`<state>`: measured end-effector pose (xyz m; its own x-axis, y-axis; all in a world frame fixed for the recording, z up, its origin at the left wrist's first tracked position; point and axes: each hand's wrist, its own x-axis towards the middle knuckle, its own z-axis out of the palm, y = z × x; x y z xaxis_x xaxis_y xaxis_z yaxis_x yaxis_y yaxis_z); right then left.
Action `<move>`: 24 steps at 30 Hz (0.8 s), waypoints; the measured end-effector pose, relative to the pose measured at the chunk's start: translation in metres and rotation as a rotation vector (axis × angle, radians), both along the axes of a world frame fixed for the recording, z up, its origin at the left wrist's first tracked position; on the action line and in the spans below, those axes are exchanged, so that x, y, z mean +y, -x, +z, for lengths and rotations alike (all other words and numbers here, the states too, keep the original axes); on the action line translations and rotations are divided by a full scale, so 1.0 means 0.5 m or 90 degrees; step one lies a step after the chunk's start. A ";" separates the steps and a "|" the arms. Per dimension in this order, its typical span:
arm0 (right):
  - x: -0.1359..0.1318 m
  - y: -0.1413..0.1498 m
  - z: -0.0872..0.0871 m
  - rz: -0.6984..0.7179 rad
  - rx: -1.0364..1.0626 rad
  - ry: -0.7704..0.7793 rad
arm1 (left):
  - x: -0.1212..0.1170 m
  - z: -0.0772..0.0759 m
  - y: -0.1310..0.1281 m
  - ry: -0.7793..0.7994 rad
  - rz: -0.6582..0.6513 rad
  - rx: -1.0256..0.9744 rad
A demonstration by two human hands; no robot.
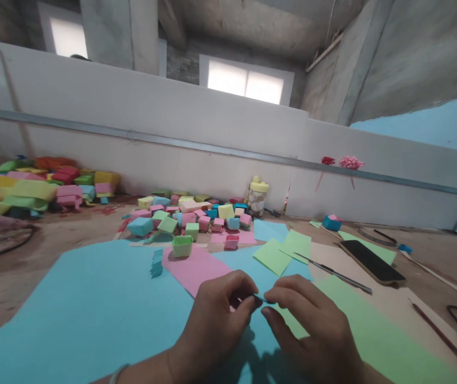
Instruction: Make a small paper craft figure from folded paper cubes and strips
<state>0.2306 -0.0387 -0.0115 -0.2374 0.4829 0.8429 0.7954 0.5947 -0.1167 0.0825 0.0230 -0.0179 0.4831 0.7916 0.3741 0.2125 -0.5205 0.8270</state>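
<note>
A small blue paper piece (264,300) is between the fingertips of both hands, above the blue sheet (124,298). My left hand (222,312) pinches its left end between thumb and fingers. At the other end, my right hand (312,317) has its fingertips on the piece, the thumb just below; the fingers partly hide it. Beyond the hands lie a pink sheet (200,269) and light green paper squares (272,256). A small open green paper box (182,246) stands on the pink sheet, with several folded blue strips (156,263) to its left.
Small paper boxes (188,218) are heaped behind, near a yellow-lidded jar (257,197). Larger folded paper pieces (32,189) pile up at left. On the right lie a slim craft knife or similar tool (340,274), a phone (370,261) and a pencil (444,333). A white wall (196,165) closes the back.
</note>
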 end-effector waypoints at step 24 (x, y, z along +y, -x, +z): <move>-0.004 -0.007 0.011 0.005 0.151 0.348 | 0.002 -0.016 0.001 -0.073 -0.030 -0.052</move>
